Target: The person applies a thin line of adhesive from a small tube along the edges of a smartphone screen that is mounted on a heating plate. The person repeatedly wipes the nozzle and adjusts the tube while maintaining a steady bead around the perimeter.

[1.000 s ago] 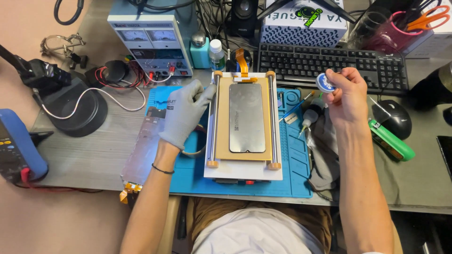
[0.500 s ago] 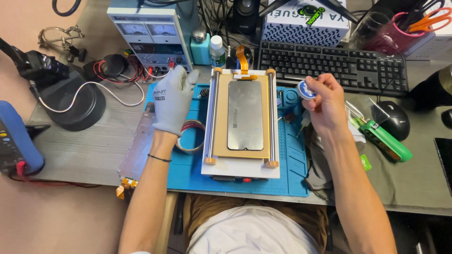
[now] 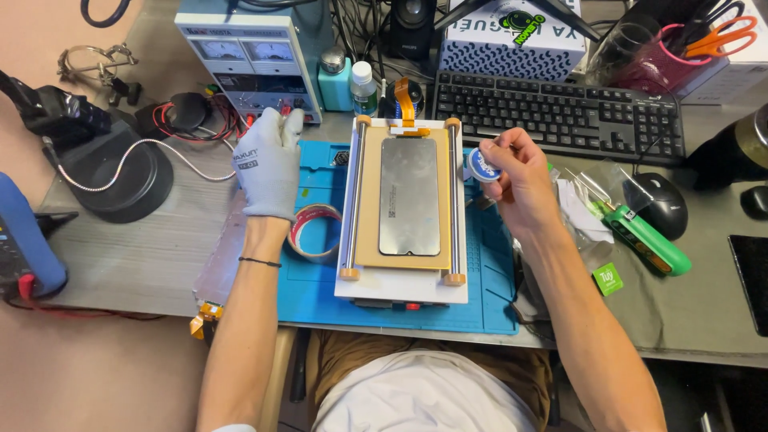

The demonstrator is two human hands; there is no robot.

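Pinching a small round spool [image 3: 483, 166] in the right hand [image 3: 524, 180], the gloved left hand [image 3: 269, 164] reaches, fingers loosely together, toward the power supply [image 3: 252, 60]; the phone screen [image 3: 410, 196] probably needs heat.

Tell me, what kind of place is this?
Probably an electronics repair bench. A phone screen lies on a heating plate, a bench power supply with dials stands behind, and a blue work mat covers the desk.

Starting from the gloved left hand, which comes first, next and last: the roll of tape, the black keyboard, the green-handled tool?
From the left hand:
1. Roll of tape, just below it on the blue mat.
2. Black keyboard, across the desk at the back.
3. Green-handled tool, far right, beyond the bare hand.
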